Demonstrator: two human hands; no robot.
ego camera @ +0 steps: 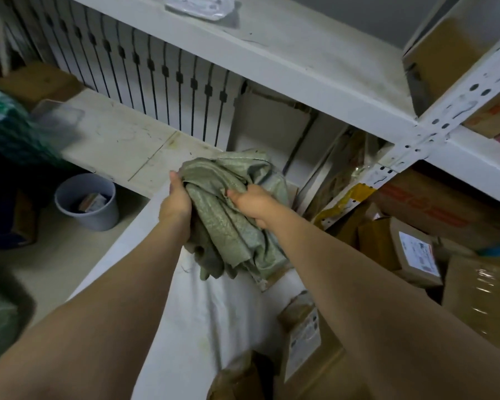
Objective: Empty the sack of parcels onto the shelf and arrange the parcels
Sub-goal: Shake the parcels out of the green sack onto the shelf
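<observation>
A crumpled grey-green woven sack (228, 215) hangs bunched in the middle of the view, above a white shelf board (197, 313). My left hand (176, 203) grips its left side and my right hand (253, 202) grips its right side. The sack looks limp and flat. Brown cardboard parcels (410, 246) with white labels lie piled on the shelf to the right, and another labelled parcel (303, 336) lies below my right forearm.
A white metal rack with a perforated upright (433, 125) and an upper shelf (272, 44) stands ahead. A grey bin (87, 202) with something inside sits on the floor to the left. More boxes (445, 50) fill the upper right. A railing (145, 79) runs behind.
</observation>
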